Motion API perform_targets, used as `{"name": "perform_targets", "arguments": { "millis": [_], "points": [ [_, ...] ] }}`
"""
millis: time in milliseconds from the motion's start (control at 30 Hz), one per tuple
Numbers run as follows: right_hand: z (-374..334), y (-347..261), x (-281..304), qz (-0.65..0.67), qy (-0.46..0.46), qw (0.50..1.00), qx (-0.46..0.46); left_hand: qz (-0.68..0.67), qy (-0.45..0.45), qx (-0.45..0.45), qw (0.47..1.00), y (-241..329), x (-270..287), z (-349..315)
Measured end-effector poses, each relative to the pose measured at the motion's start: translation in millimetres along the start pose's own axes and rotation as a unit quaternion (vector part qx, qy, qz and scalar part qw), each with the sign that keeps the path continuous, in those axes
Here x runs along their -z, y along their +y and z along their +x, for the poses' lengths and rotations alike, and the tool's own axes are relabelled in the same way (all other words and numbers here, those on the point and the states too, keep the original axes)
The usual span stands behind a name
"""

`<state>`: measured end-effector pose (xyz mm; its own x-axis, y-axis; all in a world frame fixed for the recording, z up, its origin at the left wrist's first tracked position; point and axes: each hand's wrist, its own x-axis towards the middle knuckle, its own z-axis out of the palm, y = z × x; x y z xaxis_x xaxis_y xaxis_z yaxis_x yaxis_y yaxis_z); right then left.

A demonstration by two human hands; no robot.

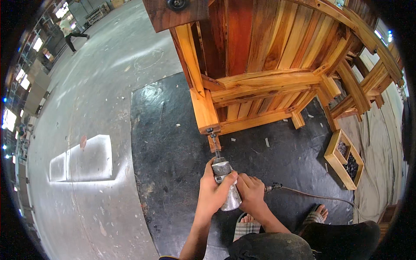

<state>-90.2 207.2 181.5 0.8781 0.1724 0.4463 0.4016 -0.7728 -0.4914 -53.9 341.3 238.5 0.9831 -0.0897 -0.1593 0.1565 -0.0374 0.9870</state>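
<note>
Both my hands hold a silver air-powered driver [232, 200] at the lower middle, pointed away from me. My left hand [210, 186] wraps round the front of its body, with the thumb over the top. On the right, my right hand [252, 190] closes on its handle, whose underside is hidden. The driver's long bit [217, 152] reaches to the end of a wooden leg [204, 113], where a small dark metal fitting [210, 130] sits. That leg belongs to a slatted wooden piece of furniture [273, 80], tipped over on a black mat.
A brown air hose [316, 195] runs from the driver to the right across the black mat [173, 190]. A divided wooden box [330, 152] of small dark parts lies at the right. More wooden furniture [353, 89] stands behind it. A person [68, 34] walks far off at the left.
</note>
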Motion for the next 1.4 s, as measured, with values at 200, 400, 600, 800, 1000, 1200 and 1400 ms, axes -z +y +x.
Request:
{"name": "perform_targets", "arguments": {
  "millis": [200,400,600,800,1000,1200,1400],
  "points": [
    [3,-4,1,-0.003,0.006,1.0,0.002,-0.033,-0.004,-0.007,0.999,-12,4,2],
    [0,1,0,-0.004,0.004,1.0,-0.002,-0.037,-0.006,-0.01,0.999,-13,2,5],
    [5,-1,2,-0.027,0.006,1.0,0.0,-0.052,-0.005,-0.004,0.999,-8,1,8],
    [7,-1,0,-0.008,0.017,1.0,-0.002,-0.047,-0.002,-0.001,0.999,-14,2,10],
    [8,-2,2,-0.014,-0.009,1.0,-0.011,-0.05,-0.001,-0.005,0.999,-14,3,11],
    [9,2,-2,-0.02,0.022,1.0,-0.001,-0.034,0.001,-0.012,0.999,-8,2,12],
    [10,1,0,-0.014,0.023,1.0,-0.001,-0.045,0.001,-0.007,0.999,-7,2,11]
  ]
}}
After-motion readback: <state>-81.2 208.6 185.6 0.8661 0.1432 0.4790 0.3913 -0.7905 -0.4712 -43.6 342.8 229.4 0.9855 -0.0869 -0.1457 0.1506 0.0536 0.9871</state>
